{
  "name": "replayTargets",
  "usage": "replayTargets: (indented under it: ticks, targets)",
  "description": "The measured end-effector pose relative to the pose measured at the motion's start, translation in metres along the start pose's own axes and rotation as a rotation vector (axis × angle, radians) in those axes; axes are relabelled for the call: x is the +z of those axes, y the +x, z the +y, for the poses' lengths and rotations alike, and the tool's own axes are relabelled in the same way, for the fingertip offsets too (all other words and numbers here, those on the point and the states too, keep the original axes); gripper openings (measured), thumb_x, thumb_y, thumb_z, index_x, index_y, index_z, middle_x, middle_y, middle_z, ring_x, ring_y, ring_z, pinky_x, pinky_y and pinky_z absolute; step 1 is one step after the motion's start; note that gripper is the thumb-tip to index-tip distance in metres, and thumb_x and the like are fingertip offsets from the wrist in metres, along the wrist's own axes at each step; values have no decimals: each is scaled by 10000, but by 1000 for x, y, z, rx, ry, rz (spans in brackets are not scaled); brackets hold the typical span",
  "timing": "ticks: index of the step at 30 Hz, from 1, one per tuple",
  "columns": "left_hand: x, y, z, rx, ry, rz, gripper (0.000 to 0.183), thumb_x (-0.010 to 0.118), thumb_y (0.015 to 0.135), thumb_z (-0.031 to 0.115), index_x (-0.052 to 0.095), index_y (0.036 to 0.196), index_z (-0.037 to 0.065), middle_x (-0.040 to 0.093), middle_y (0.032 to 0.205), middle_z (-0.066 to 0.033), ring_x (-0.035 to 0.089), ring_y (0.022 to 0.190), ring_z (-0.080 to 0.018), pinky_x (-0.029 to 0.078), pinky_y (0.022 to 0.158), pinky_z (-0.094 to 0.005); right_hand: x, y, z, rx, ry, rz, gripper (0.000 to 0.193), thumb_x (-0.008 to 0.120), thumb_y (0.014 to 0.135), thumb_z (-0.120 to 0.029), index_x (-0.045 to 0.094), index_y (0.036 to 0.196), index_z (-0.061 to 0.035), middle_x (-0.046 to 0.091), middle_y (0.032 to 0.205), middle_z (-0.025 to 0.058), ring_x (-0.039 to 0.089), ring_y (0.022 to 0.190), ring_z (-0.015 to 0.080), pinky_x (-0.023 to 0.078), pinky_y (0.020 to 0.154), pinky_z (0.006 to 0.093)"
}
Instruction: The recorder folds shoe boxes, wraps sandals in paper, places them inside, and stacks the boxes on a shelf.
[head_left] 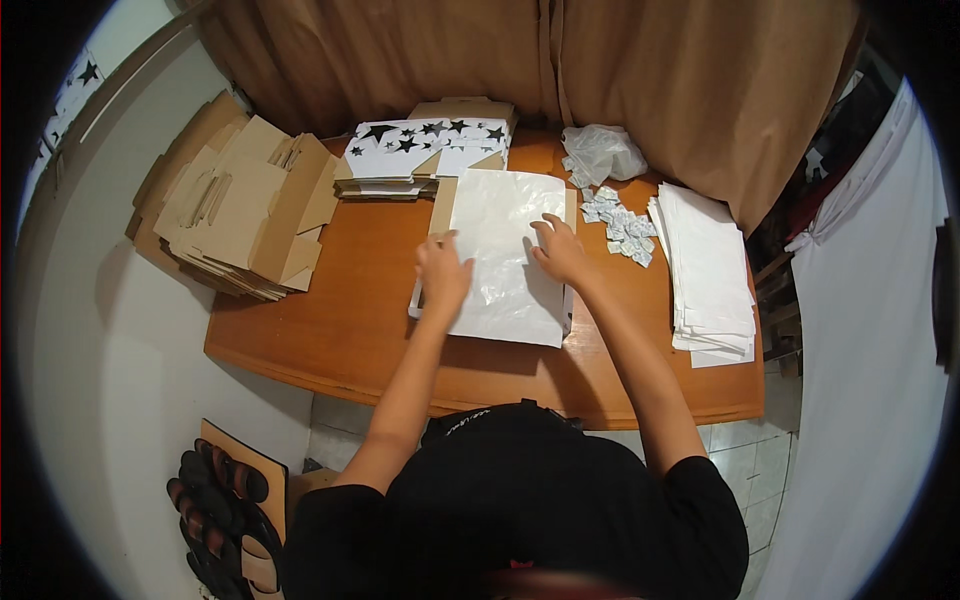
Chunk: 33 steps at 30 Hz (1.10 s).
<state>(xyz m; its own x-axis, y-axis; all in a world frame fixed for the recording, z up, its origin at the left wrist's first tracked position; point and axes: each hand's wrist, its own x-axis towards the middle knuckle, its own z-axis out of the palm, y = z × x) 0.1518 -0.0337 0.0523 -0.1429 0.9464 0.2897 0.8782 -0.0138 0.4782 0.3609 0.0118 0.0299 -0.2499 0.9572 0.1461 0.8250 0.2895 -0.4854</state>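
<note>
A glossy white sheet (508, 280) lies over a shallow cardboard box (442, 210) in the middle of the table; strips of the box show along both sides. At the sheet's left edge is my left hand (443, 272), fingers bent and apart, thumb over the sheet. My right hand (560, 250) is at the right edge with its fingers spread above the sheet. Neither hand appears to grip anything. Whether the fingertips touch the sheet is hard to see.
Folded cardboard boxes (225, 200) are stacked at the left of the wooden table (350, 310). White boxes with black stars (420, 140) sit at the back. To the right are small sachets (622, 228), a clear plastic bag (605, 152) and white sheets (705, 270). Sandals (225, 500) hang lower left.
</note>
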Motion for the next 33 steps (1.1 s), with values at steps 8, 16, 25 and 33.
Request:
replayTargets:
  ticks: [8,16,25,33]
  targets:
    - [34,-13,-4,390,-72,-811,846,524,712,686,346,1387,208,146,1484,-167,28,1370,-394,64,1061,-579,31,30,6,-42,-294,-48,515,592,817,-228,416,1301,-205,266,1430,101,239,1329,319,221,1001,637]
    - [58,2,-27,321,-12,-1151,933,413,679,805,272,1417,252,-4,1501,-151,-59,1355,-428,32,1055,-591,39,23,0,-46,-285,-77,548,600,815,-216,387,1321,-213,267,1428,97,218,1336,328,192,998,654]
    - [116,16,-53,330,69,-1537,936,350,690,822,218,1429,264,-101,1475,-207,-153,1337,-420,-39,1073,-525,37,16,1,-69,-259,-1,580,648,741,-152,423,1276,-163,288,1402,140,231,1328,319,171,1021,628]
    - [79,30,-36,228,-19,-1466,817,438,773,696,377,1367,138,247,1435,-220,188,1353,-339,174,1085,-411,18,1,10,207,-220,385,668,696,679,-209,405,1261,-56,456,1209,144,402,1113,327,231,976,571]
